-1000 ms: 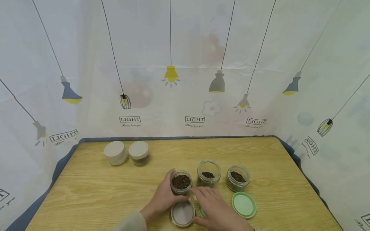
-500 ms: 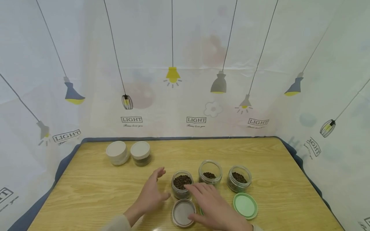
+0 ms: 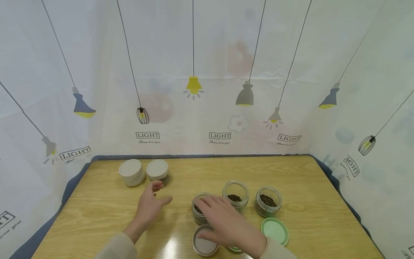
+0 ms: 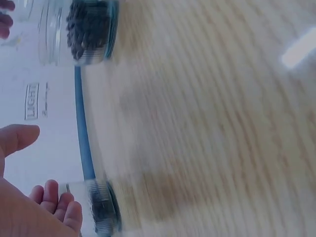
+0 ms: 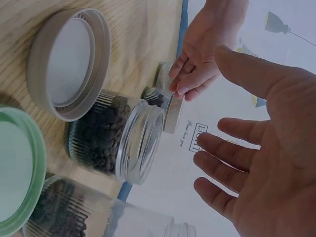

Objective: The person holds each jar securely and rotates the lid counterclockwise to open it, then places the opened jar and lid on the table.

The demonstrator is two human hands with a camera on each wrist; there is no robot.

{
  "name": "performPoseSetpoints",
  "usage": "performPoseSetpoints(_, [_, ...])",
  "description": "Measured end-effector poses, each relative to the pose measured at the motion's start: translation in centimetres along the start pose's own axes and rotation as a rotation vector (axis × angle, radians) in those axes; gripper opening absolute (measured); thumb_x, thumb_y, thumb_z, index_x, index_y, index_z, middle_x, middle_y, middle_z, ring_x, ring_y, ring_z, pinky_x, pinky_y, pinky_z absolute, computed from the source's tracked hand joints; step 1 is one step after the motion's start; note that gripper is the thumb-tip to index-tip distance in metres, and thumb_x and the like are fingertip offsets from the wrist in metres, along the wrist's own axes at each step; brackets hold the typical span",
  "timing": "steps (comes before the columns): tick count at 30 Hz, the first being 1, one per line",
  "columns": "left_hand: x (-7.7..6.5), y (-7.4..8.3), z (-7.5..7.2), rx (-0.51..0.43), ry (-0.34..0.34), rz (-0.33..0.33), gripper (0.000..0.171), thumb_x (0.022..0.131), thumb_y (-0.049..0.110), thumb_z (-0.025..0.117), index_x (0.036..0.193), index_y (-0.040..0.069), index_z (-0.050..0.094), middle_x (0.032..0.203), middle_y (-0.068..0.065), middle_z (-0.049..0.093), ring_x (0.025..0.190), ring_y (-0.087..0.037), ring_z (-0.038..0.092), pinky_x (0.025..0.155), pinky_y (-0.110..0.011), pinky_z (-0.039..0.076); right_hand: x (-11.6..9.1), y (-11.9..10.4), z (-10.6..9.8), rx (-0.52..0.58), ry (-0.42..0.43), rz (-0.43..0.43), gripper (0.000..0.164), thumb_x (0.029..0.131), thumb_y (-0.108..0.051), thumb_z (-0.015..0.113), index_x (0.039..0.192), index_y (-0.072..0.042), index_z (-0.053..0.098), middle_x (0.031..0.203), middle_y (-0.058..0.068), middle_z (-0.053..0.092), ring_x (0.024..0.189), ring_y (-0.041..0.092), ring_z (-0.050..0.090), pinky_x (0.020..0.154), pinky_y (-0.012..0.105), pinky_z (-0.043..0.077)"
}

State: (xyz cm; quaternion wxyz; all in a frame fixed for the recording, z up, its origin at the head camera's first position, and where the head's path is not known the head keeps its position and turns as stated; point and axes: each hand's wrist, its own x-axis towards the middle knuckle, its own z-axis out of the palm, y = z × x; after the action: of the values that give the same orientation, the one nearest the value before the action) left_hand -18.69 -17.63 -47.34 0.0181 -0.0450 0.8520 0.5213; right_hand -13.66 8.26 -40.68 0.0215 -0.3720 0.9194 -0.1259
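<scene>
Presently hovering over the table [image 3: 97,219]: with the left hand [image 3: 148,207] well left of the near jar [image 5: 133,143], close to two capped jars [image 3: 130,172], spread loosely apart, and with the right hand [image 3: 224,222] just above the near jar, likewise spread apart. Showing, right of the near jar, a tall jar [image 3: 237,204], then a squat jar [image 3: 267,212]; just in front of it, a pale lid [image 3: 203,247]; to its front right, two green lids [image 3: 275,231], one partly hidden; and inside these three uncapped jars, dark beans [image 5: 96,136].
</scene>
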Motion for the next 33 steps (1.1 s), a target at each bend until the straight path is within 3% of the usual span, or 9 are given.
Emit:
performPoseSetpoints(7, [0.7,-0.8,-1.3,0.001,0.103,-0.109,0.070,0.087,0.017,0.071,0.140,-0.003,0.031,0.142,-0.022,0.041,0.136,-0.039,0.034,0.112,-0.055,0.031,1.7,-0.3,0.1,-0.047,-0.029,-0.001,0.075,0.085,-0.053,0.069,0.145,-0.017,0.041,0.139,-0.002,0.052,0.131,0.019,0.046,0.107,0.043,0.040])
performPoseSetpoints(15, [2.6,-2.6,-1.3,-0.035,0.106,-0.187,0.089,0.086,0.018,0.073,0.149,-0.005,0.015,0.156,-0.028,0.022,0.145,-0.045,0.018,0.118,-0.056,0.022,3.3,-0.3,1.1,-0.054,-0.071,0.026,0.076,0.086,-0.056,0.066,0.146,-0.018,0.039,0.141,-0.001,0.050,0.132,0.020,0.046,0.109,0.042,0.039])
performPoseSetpoints(24, [5.0,-3.7,-0.4,-0.033,0.191,-0.160,0.099,0.083,0.023,0.077,0.153,-0.003,0.011,0.158,-0.029,0.019,0.144,-0.045,0.024,0.118,-0.053,0.026,3.8,-0.3,1.7,-0.084,-0.058,0.022,0.078,0.085,-0.058,0.065,0.147,-0.018,0.039,0.140,-0.002,0.051,0.130,0.018,0.047,0.107,0.041,0.040])
performPoseSetpoints(28, [5.7,-3.7,0.0,-0.048,0.211,-0.144,0.101,0.083,0.023,0.077,0.153,-0.002,0.010,0.159,-0.028,0.016,0.146,-0.045,0.021,0.119,-0.054,0.023,4.0,-0.2,1.9,-0.081,-0.057,0.023,0.078,0.086,-0.060,0.064,0.147,-0.019,0.038,0.140,-0.002,0.051,0.130,0.018,0.047,0.106,0.040,0.041])
performPoseSetpoints(33, [6.3,-3.6,0.5,-0.078,0.236,-0.127,0.100,0.082,0.023,0.078,0.153,-0.002,0.012,0.156,-0.027,0.023,0.146,-0.042,0.022,0.121,-0.053,0.019,4.2,-0.2,2.0,-0.072,-0.070,0.035,0.077,0.086,-0.060,0.063,0.147,-0.019,0.038,0.141,-0.002,0.051,0.130,0.018,0.047,0.107,0.040,0.040])
